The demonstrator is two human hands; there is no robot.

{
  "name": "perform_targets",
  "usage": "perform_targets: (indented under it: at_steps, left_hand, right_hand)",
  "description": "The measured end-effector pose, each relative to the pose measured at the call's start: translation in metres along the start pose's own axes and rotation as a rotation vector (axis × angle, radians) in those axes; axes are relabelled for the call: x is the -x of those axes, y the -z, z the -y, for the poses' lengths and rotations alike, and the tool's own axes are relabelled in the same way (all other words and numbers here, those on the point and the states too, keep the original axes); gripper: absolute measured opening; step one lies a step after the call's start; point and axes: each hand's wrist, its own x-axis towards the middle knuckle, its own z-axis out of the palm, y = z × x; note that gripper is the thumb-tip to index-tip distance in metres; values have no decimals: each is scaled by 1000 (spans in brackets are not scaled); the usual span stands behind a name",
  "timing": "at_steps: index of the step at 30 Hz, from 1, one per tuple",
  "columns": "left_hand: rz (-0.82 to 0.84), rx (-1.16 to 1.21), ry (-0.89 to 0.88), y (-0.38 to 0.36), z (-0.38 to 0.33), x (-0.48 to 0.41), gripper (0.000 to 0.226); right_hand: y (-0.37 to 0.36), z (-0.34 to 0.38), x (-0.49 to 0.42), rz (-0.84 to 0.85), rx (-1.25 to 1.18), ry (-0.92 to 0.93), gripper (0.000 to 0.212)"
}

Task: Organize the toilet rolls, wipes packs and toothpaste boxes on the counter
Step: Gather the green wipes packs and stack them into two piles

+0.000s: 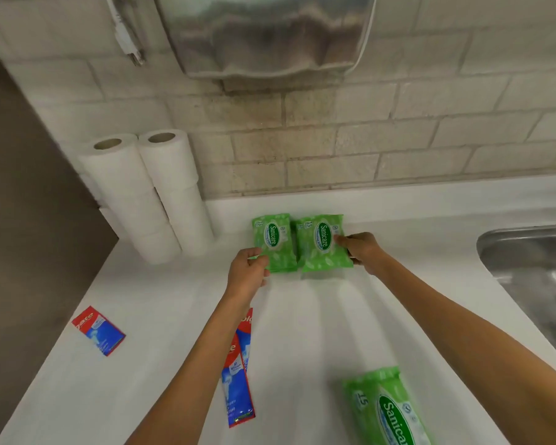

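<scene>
Two green Sanicare wipes packs lie side by side near the back wall. My left hand (pixel 248 275) pinches the front left corner of the left pack (pixel 274 241). My right hand (pixel 363 252) grips the right edge of the right pack (pixel 322 244), thumb on top. A third wipes pack (pixel 387 409) lies near the counter's front. Two columns of stacked white toilet rolls (pixel 154 194) stand in the back left corner. One red and blue toothpaste box (pixel 98 330) lies at the left; others (pixel 238 380) lie partly hidden under my left forearm.
The white counter (pixel 318 322) runs to a steel sink (pixel 533 271) at the right. A brown wall panel (pixel 29 220) bounds the left. A shiny metal dispenser (pixel 264 33) hangs on the tiled wall above the packs.
</scene>
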Motion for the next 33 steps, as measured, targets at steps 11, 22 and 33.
perform_targets:
  at_steps: [11, 22, 33]
  left_hand:
    - [-40, -6, 14, -4, 3, -30, 31]
    - [18, -52, 8, -16, 6, -27, 30]
    - [10, -62, 8, -7, 11, -33, 29]
  right_hand:
    - [-20, -5, -62, -74, 247, 76, 35]
    - [-19, -23, -43, 136, 619, 317, 99]
    - [-27, -21, -52, 98, 625, 386, 88]
